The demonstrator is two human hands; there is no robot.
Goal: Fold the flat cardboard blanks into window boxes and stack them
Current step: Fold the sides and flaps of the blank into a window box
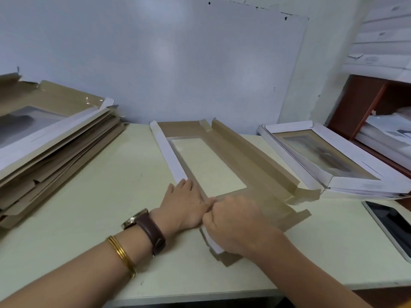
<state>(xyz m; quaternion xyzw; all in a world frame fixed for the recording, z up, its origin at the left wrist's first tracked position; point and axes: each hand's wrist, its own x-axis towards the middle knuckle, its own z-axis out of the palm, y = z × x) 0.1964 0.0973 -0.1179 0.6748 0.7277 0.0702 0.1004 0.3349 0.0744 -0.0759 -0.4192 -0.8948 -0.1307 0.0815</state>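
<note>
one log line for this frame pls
phase: folding blank | left hand: presses left wall | right hand: grips near flap | flat blanks: stacked left | finished boxes: stacked right

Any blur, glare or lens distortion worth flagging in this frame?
Head view: the right hand gripping the box is motion-blurred, the left hand sharper; soft glare patches on the wall panel; a small glint on the film of the blank stack; the wide-angle lens bows the panel border; lighting is even, shadows faint.
</note>
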